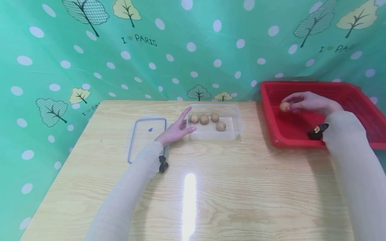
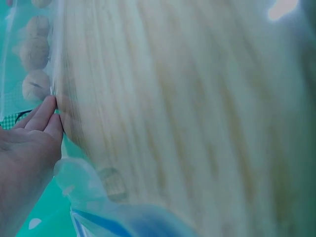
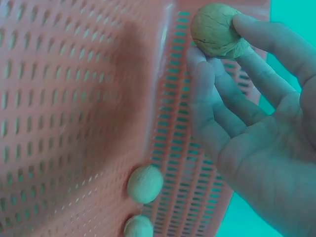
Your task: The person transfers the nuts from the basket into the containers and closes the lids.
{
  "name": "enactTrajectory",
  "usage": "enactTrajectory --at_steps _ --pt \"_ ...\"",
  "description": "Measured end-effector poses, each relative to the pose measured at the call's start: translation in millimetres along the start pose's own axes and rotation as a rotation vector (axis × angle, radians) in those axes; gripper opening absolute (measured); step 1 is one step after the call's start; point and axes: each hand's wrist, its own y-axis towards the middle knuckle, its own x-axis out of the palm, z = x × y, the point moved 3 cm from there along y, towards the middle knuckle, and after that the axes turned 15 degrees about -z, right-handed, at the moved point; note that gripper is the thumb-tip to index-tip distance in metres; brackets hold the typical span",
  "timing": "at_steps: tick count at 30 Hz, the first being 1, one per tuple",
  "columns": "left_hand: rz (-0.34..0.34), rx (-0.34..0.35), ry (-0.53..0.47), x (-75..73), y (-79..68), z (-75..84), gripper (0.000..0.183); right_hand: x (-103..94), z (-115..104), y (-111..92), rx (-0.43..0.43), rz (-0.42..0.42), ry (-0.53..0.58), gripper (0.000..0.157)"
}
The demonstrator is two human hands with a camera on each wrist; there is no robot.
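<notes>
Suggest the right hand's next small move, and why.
Probably lift the held walnut clear of the red basket toward the clear box: the right hand pinches it, the box is open with room beside its four walnuts, and the left hand is at the box's left end.

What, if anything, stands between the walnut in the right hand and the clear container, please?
The left wall of the red basket stands between the walnut in the right hand and the clear container; nothing else visible does.
</notes>
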Motion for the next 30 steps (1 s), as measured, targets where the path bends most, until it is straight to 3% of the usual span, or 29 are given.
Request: enactTrajectory --at_steps 7,14,19,30 --pt "-0.007 0.002 -0.002 -1.0 -0.7 0.1 0.086 0.2 -22.8 -5.3 0.025 0.021 -0.053 0.060" --pt "-0.003 0.010 -0.011 -5.0 14.2 -26.1 0.089 1.7 -41.9 -14.5 0.032 0.036 -0.066 0.061" --pt "0.014 0.018 0.013 -4.2 18.3 -32.5 0.088 6.0 -55.2 -22.2 0.038 0.045 -0.035 0.056" --pt "0.022 0.016 0.011 -4.0 19.5 -34.6 0.086 23.7 -87.4 -15.2 -0.059 0.035 -0.042 0.054"
